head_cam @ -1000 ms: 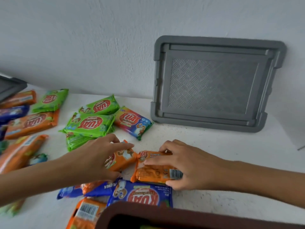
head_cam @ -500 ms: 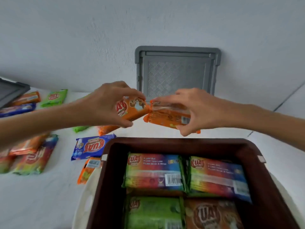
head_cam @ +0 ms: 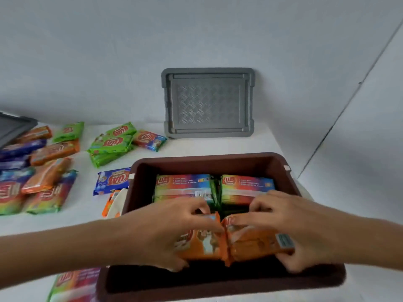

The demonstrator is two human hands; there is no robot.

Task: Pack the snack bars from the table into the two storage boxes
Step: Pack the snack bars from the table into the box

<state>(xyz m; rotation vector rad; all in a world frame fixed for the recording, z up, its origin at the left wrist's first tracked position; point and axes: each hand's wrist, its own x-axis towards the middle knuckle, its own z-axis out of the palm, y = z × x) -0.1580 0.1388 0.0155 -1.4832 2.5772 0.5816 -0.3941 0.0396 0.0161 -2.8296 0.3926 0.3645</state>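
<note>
Now lowered from above into the brown box [head_cam: 218,159], fingers [head_cam: 209,223] of both hands clenched on two orange bars [head_cam: 250,243]; placing imminent.

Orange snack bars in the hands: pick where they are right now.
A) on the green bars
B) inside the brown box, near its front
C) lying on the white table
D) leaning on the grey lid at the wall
B: the left hand and right hand each grip an orange snack bar low inside the brown box, near its front wall.
</note>
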